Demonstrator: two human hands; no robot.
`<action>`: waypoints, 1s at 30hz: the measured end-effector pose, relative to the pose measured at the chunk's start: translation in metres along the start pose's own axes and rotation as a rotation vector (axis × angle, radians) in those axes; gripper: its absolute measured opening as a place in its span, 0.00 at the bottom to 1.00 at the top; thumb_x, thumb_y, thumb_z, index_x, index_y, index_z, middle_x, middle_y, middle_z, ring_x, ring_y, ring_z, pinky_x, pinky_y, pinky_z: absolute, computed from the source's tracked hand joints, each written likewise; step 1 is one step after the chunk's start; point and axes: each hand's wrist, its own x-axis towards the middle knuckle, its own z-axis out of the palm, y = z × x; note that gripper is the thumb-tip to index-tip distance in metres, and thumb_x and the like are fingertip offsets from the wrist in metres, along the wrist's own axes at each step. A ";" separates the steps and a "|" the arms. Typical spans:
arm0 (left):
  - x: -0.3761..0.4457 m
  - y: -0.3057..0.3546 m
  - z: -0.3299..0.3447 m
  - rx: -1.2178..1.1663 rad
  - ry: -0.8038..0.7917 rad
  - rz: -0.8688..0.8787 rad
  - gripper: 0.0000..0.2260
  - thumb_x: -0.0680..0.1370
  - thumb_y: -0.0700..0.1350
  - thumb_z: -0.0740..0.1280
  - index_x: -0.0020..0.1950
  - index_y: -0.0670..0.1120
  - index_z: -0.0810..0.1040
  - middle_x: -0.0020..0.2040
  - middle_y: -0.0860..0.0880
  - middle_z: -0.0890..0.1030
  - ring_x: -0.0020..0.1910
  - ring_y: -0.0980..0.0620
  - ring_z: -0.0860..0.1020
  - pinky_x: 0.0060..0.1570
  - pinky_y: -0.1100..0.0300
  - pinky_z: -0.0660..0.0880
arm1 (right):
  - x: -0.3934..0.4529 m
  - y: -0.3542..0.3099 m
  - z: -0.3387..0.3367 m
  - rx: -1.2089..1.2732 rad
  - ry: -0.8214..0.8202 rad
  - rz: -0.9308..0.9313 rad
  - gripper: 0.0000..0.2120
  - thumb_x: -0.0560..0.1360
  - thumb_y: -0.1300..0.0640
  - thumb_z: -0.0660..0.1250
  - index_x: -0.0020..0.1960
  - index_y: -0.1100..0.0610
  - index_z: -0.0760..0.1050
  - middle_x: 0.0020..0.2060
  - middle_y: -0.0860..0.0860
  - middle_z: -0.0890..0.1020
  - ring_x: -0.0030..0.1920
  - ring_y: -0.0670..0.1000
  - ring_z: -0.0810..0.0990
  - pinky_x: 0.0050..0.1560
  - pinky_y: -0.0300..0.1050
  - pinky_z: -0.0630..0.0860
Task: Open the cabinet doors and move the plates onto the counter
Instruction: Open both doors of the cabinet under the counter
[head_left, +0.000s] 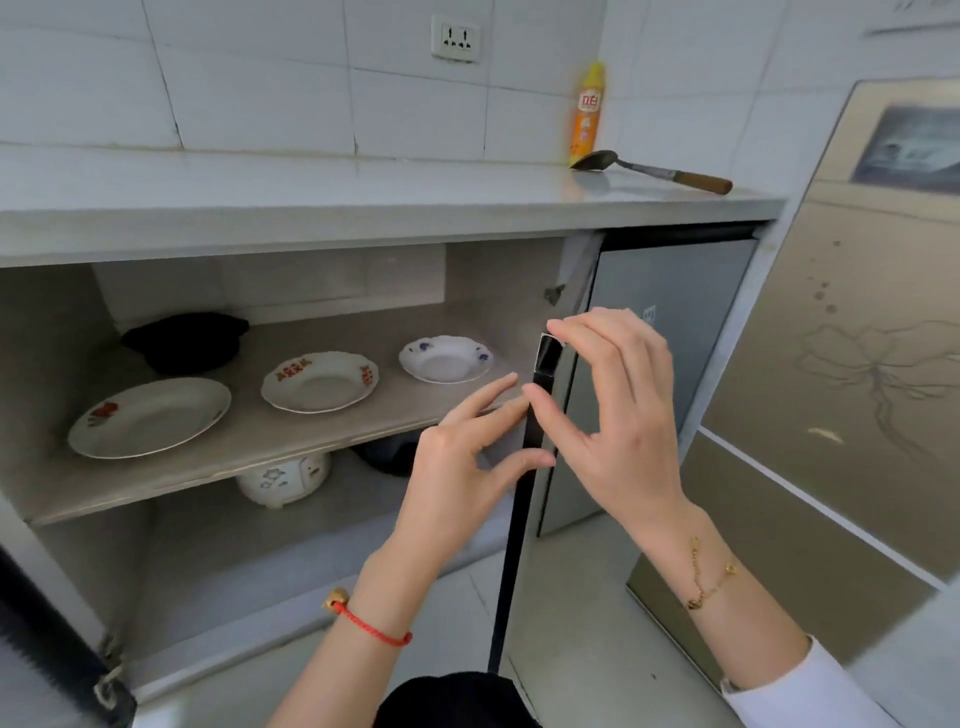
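Observation:
Both cabinet doors stand open. Three plates lie on the upper shelf: a large one with a red flower at the left, a scalloped one with red marks in the middle, and a smaller one with blue flowers at the right. My right hand holds the black front edge of the right door, index tip at its handle and thumb lower on the strip. My left hand hovers just left of that edge, fingers spread, thumb touching it, holding nothing.
The grey counter runs above the cabinet, with a yellow spray bottle and a wooden-handled ladle at its right end. A black pot sits at the shelf's back left. A white cooker stands below. The left door juts out at lower left. A beige fridge stands right.

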 end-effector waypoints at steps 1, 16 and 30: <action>0.001 0.004 0.006 -0.009 -0.010 0.014 0.24 0.70 0.57 0.72 0.64 0.50 0.80 0.69 0.53 0.76 0.65 0.60 0.76 0.61 0.62 0.75 | -0.003 0.004 -0.008 -0.019 0.005 0.005 0.19 0.76 0.52 0.69 0.63 0.61 0.76 0.58 0.55 0.78 0.64 0.52 0.72 0.66 0.57 0.70; -0.004 0.060 0.130 -0.163 -0.059 0.155 0.24 0.78 0.52 0.67 0.73 0.47 0.71 0.71 0.61 0.70 0.72 0.61 0.68 0.71 0.65 0.65 | -0.045 0.069 -0.109 -0.332 -0.038 0.075 0.21 0.79 0.56 0.66 0.71 0.59 0.70 0.69 0.50 0.74 0.72 0.51 0.68 0.71 0.56 0.67; 0.027 0.074 0.217 -0.024 -0.338 0.292 0.27 0.81 0.47 0.64 0.79 0.51 0.58 0.79 0.56 0.58 0.78 0.60 0.52 0.75 0.64 0.52 | -0.065 0.154 -0.159 -0.528 -0.041 0.205 0.20 0.81 0.55 0.64 0.71 0.57 0.69 0.70 0.50 0.74 0.74 0.50 0.65 0.72 0.56 0.66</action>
